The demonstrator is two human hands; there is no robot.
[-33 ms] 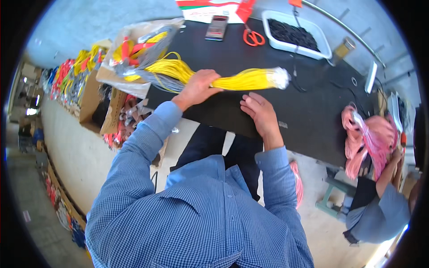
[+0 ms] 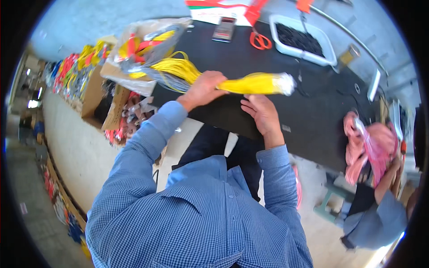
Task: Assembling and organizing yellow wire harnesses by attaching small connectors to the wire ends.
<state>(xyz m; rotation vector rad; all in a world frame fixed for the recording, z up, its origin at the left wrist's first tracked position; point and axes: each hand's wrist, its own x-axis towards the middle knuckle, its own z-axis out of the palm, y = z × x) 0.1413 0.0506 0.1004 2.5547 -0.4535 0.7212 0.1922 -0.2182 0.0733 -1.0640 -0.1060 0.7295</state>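
My left hand (image 2: pixel 205 88) is closed around a bundle of yellow wires (image 2: pixel 254 84), which lies across the dark table. The bundle's white-capped end (image 2: pixel 283 84) points right. To the left of my hand, yellow loops and grey wires trail toward a plastic-lined box (image 2: pixel 142 58). Just below the bundle, my right hand (image 2: pixel 261 112) holds nothing, its fingers loosely bent and apart. Its fingertips are at the bundle's lower edge; whether they touch it I cannot tell.
On the black table (image 2: pixel 214 58) are a phone-like device (image 2: pixel 224 29), orange-handled scissors (image 2: pixel 260 41), a white tray of black pieces (image 2: pixel 301 40) and a jar (image 2: pixel 349 55). At right, a person (image 2: pixel 380 214) reaches to pink wire bundles (image 2: pixel 368 145). An open carton (image 2: pixel 100 100) stands left.
The bundle's capped end has tipped slightly down toward my right hand, so my fingertips now come up to its lower edge. My left hand keeps its grip. The whole view has shifted slightly.
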